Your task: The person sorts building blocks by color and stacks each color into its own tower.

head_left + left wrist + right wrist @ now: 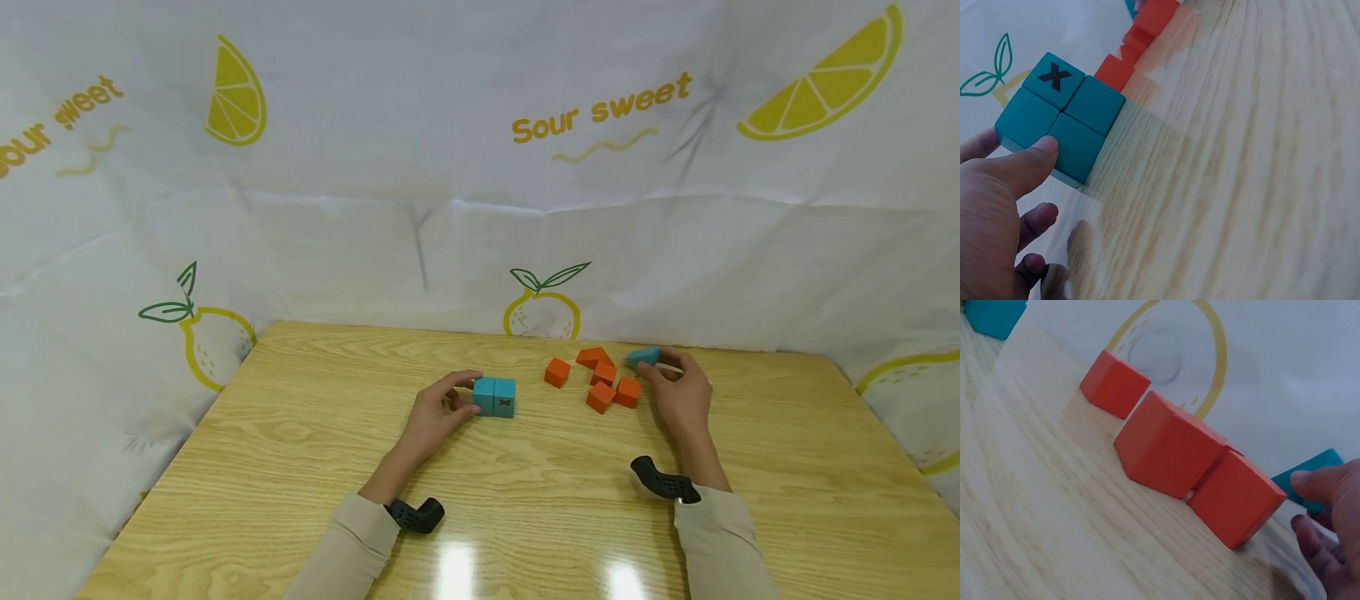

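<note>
Blue cubes (493, 400) stand together in a two-by-two block on the table, left of the orange pieces. One upper cube (1054, 80) bears a dark X on its face. My left hand (437, 417) grips the block from its left side, thumb (1038, 156) on the near face. At the far right of the group, my right hand (686, 398) pinches a blue triangular block (642, 357) between thumb and fingers. In the right wrist view this triangular block (1317, 470) is partly hidden by the fingers and shows behind the orange cubes.
Several orange cubes (601, 397) sit close together between the hands, with an orange triangular block (592, 357) behind them. One orange cube (557, 372) stands apart on the left. The wooden table (525, 492) ends at a white printed cloth (390, 258) at the back.
</note>
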